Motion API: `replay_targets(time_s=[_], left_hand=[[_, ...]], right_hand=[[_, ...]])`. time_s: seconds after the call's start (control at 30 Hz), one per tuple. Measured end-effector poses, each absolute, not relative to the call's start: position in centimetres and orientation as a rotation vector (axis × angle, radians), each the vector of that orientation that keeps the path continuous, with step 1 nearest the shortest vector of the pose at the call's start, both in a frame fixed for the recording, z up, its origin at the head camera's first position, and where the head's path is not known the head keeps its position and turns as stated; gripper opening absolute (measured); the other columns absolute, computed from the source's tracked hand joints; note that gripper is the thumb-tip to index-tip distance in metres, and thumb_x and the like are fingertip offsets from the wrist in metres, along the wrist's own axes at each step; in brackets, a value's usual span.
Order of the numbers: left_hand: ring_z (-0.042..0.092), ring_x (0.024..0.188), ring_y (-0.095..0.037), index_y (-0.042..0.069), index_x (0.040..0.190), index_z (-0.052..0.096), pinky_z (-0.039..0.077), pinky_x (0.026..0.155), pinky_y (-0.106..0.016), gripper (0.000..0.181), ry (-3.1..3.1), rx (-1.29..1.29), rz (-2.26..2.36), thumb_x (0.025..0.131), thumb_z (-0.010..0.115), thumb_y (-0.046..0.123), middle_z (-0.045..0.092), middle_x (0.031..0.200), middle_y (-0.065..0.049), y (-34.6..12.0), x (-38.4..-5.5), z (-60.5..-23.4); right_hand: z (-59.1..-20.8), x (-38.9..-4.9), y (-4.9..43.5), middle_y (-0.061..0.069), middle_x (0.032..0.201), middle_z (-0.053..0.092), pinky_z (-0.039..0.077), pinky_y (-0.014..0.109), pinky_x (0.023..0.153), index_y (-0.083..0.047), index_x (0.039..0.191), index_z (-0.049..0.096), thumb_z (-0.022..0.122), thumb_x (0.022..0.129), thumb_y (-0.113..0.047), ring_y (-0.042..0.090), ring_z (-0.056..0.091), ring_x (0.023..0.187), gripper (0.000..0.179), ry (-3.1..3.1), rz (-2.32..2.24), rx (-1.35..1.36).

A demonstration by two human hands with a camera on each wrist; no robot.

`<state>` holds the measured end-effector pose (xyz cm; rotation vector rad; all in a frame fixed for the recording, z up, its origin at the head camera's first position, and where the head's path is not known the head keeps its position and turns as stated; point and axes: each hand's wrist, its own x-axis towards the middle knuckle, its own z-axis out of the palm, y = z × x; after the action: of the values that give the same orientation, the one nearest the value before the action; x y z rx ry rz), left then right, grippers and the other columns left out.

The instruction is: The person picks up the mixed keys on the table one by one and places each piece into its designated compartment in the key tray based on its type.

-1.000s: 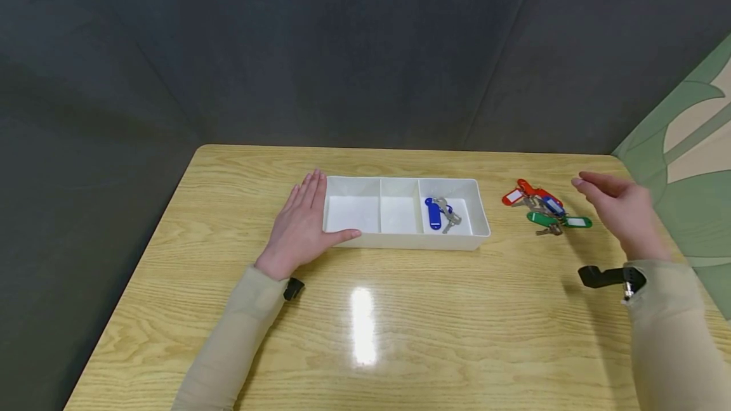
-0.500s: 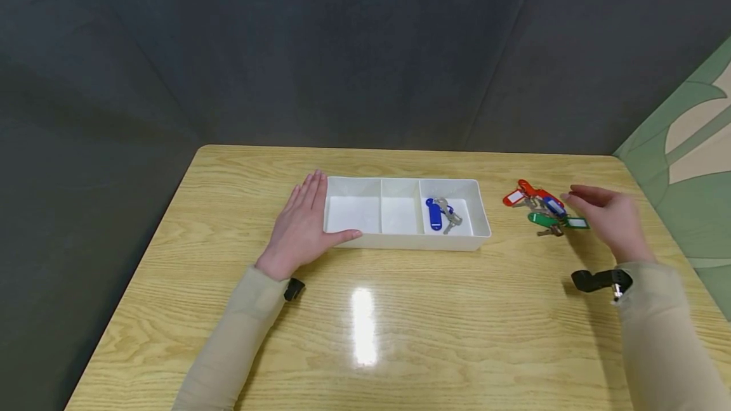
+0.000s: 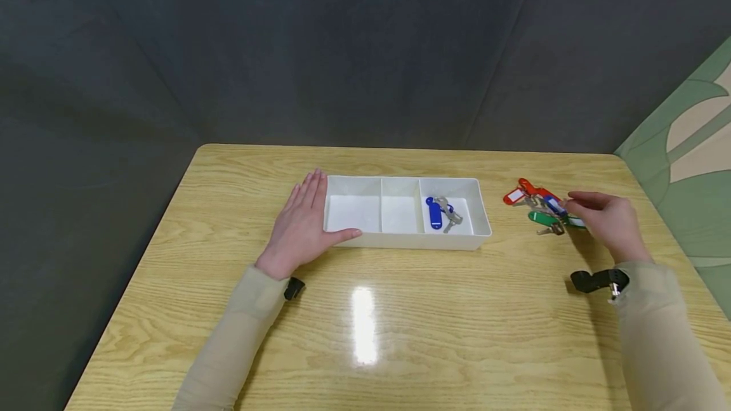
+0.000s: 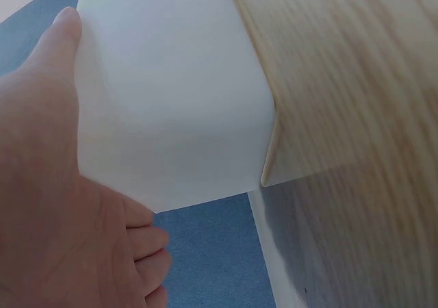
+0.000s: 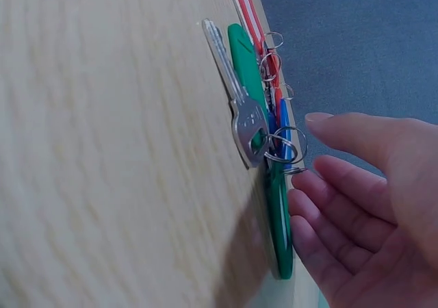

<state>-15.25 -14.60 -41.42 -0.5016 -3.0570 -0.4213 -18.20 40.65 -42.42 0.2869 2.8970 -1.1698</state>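
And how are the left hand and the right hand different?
The left hand has its fingers stretched out straight, while the right hand has its fingers bent. The left hand is against the left end of the white tray; the right hand is at the pile of keys and tags on the table. Both hands come out of light sleeves with something black at the wrist.

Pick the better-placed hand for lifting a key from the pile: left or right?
Right, most likely. The right hand is at the pile of tagged keys, thumb and fingers parted; the left hand lies against the opposite end of the white tray.
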Motion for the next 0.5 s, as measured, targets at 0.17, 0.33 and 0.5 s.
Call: replay_targets(time_s=[0.17, 0.33, 0.5], left_hand=[[-0.003, 0.154, -0.024, -0.001, 0.161, 0.003, -0.003, 0.123, -0.037, 0.126, -3.059, -0.501, -0.416, 0.083, 0.042, 0.090, -0.002, 0.168, -0.015, -14.57, -15.27, -41.39], [-0.003, 0.154, -0.024, -0.001, 0.161, 0.004, -0.002, 0.123, -0.037, 0.126, -3.063, -0.499, -0.420, 0.082, 0.043, 0.090, -0.001, 0.168, -0.015, -14.58, -15.27, -41.35], [-0.003, 0.154, -0.024, -0.001, 0.161, 0.004, -0.003, 0.123, -0.036, 0.126, -3.062, -0.497, -0.426, 0.082, 0.044, 0.089, -0.001, 0.169, -0.014, -14.58, -15.23, -41.33]], right_hand=[[-42.54, -18.26, 40.55, -0.029, 0.095, 0.058, 0.042, 0.014, 0.071, 0.003, 0.132, 0.065, 0.067, 0.096, -0.050, 0.002, 0.049, 0.098, 0.065, 2.909, -1.120, 0.297], [-42.73, -18.32, 40.34, -0.017, 0.103, 0.062, 0.043, 0.020, 0.071, 0.003, 0.132, 0.066, 0.066, 0.096, -0.052, 0.019, 0.051, 0.105, 0.065, 2.893, -1.082, 0.325], [-43.00, -18.30, 40.19, 0.014, 0.123, 0.067, 0.044, 0.022, 0.071, 0.004, 0.132, 0.065, 0.064, 0.097, -0.051, 0.027, 0.051, 0.107, 0.065, 2.886, -1.052, 0.323]])
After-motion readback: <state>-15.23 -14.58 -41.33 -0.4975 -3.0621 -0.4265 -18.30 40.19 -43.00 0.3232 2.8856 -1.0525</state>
